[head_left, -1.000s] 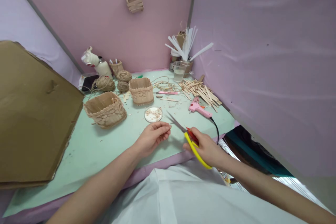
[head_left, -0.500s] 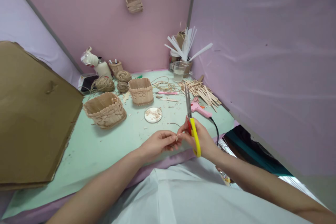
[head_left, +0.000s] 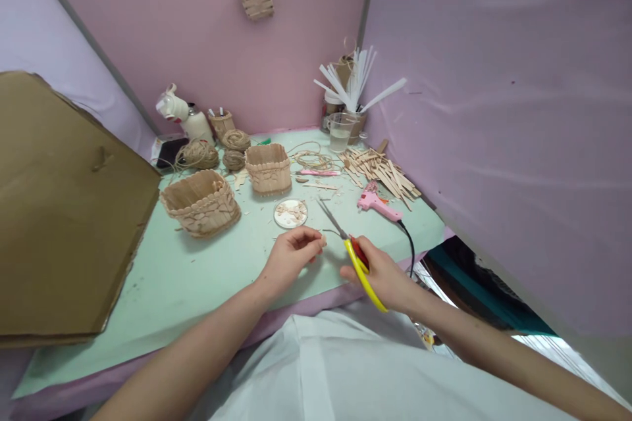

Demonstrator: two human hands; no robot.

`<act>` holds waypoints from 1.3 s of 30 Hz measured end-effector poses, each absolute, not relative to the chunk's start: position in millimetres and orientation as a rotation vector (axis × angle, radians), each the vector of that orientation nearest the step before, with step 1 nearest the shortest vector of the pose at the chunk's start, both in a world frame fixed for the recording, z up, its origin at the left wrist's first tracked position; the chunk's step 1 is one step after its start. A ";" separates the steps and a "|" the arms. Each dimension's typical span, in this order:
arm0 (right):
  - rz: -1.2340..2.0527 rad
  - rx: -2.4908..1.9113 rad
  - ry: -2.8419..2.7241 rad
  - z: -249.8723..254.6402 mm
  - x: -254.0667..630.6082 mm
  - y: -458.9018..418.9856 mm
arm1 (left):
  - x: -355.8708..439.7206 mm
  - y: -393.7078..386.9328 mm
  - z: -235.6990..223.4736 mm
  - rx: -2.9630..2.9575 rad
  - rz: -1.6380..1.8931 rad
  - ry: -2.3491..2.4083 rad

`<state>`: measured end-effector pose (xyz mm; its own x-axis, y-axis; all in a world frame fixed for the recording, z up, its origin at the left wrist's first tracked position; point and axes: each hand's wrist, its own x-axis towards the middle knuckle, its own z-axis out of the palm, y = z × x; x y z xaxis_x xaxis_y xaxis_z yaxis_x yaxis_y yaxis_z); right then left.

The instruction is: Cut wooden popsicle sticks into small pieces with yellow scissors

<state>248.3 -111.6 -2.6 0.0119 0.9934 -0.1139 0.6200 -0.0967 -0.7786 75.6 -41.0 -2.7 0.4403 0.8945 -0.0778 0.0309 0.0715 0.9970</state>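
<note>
Between the fingertips of my left hand (head_left: 295, 255) is a small pale wood chip (head_left: 323, 241). My right hand (head_left: 382, 274) is wrapped around scissors (head_left: 356, 262) with yellow and red handles, their blades pointing up and left above the table. Just beyond my left hand lies a round white dish (head_left: 290, 213) with several wood chips in it. Two small wooden baskets, a left one (head_left: 201, 204) and a farther one (head_left: 268, 170), stand on the green tabletop. To the right of the scissors rests a pink glue gun (head_left: 379, 204) with a black cord.
Thin wooden sticks (head_left: 385, 171) are heaped at the back right, near a clear plastic cup (head_left: 340, 131) and white strips (head_left: 358, 79). Twine balls (head_left: 198, 154) sit at the back left beside a white bottle (head_left: 196, 123). Large cardboard (head_left: 69, 210) covers the left side.
My hands have parted, the chip staying in my left fingers. The scissors have tipped from upright to leaning left, and my right hand now grips them by the handles.
</note>
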 end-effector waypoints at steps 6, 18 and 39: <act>0.947 -1.915 -1.723 -0.9 242.9 -127.6 | 76.8 -39.4 -3.4 1.243 0.879 0.887; 0.915 -1.965 -1.745 -3.1 238.9 -128.1 | 78.1 -41.0 -9.1 1.237 0.863 0.859; 0.916 -1.788 -1.543 -31.5 263.6 -144.8 | 120.8 -35.2 1.2 1.193 0.647 0.770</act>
<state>263.6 -144.8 -31.5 0.0864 0.9894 -0.1165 0.5765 -0.1450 -0.8041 120.8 -35.2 1.2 0.5887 0.7882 -0.1795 -0.0413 0.2510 0.9671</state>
